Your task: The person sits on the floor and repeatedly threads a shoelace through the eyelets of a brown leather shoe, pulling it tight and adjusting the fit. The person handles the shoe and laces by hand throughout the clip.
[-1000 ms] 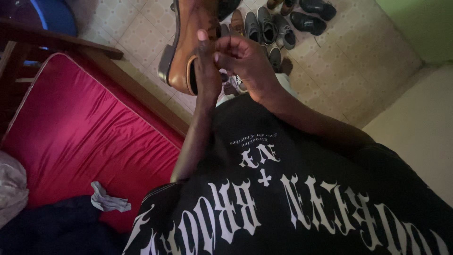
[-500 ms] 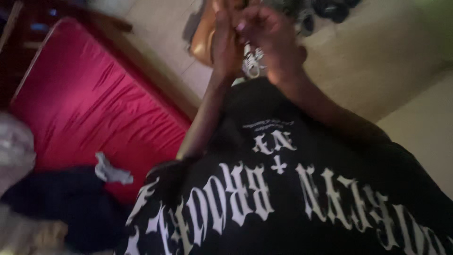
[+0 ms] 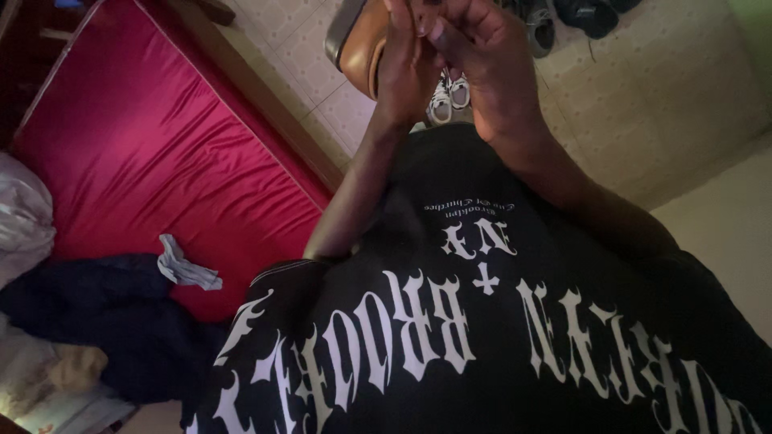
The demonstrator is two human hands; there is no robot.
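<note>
Both hands have risen toward the frame's top since half a second ago. Left hand [image 3: 406, 68] clasps the tan shoe [image 3: 358, 40] above the tiled floor [image 3: 643, 104]; right hand [image 3: 482, 56] pinches near it, its grasp unclear; work unfinished.

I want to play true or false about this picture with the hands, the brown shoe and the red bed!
1. The left hand is on a brown shoe. True.
2. The mattress is blue. False: it is red.
3. The right hand is raised close beside the left hand. True.
4. A small grey cloth lies on the floor tiles. False: it lies on the mattress, next to a dark garment.
5. White sneakers sit on the tiled floor below the hands. True.
6. The person wears a plain white shirt. False: it is a black shirt with white lettering.
</note>
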